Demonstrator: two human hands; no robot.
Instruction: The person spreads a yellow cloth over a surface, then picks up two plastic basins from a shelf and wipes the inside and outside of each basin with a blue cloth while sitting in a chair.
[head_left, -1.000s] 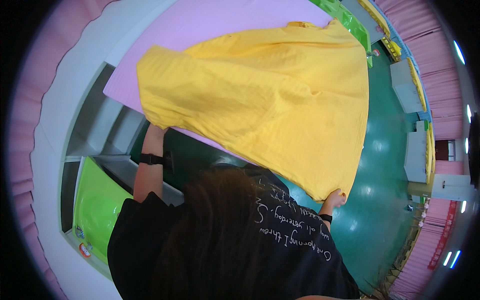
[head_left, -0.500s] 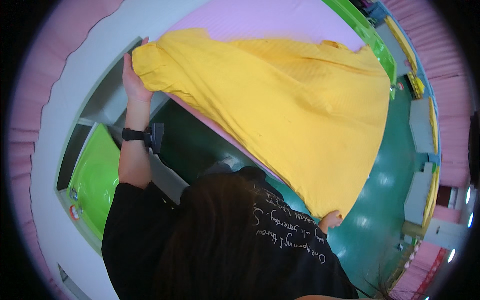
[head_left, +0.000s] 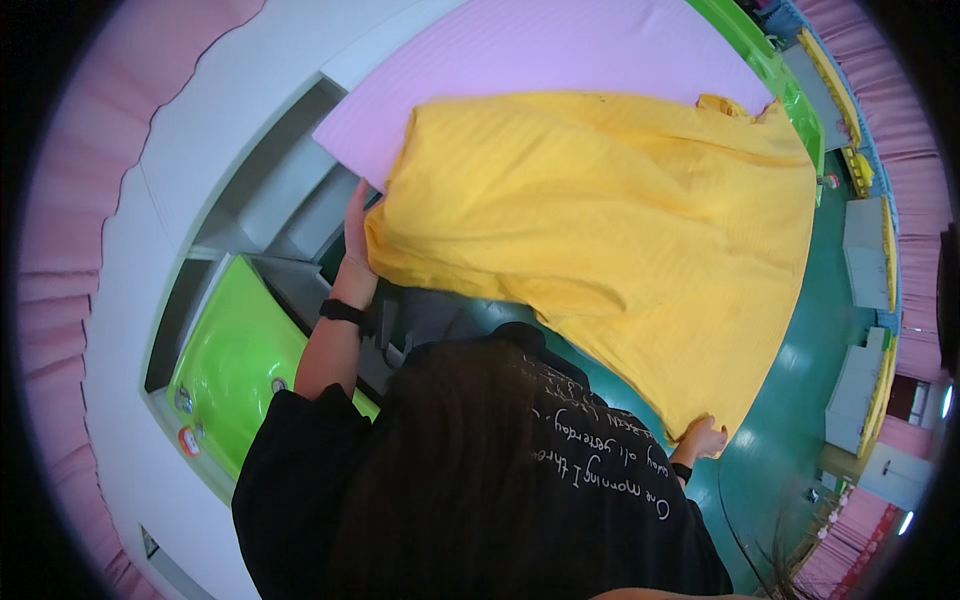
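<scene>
A large yellow cloth (head_left: 600, 210) lies spread over a pale pink ribbed surface (head_left: 520, 50). A small raised loop of fabric shows at its far right edge. At the left end of the cloth, my left hand (head_left: 357, 230) holds its edge, the fingers partly hidden by the fabric. My right hand (head_left: 704, 438) pinches the near right corner, which hangs past the pink surface over the floor. Between my hands the near edge droops in loose folds. A black band with a small dark device (head_left: 385, 320) is on my left wrist.
To my left are a glossy green basin (head_left: 240, 370) and grey open compartments (head_left: 265, 190) in a white counter (head_left: 165, 205). A green rim (head_left: 765, 60) borders the far right of the pink surface. White cabinets (head_left: 865, 255) with yellow edges stand right, across the green floor (head_left: 775, 400).
My left hand has drawn its end of the cloth right and toward me, uncovering the pink surface's left corner. My right hand keeps its corner. The whole view has shifted slightly.
</scene>
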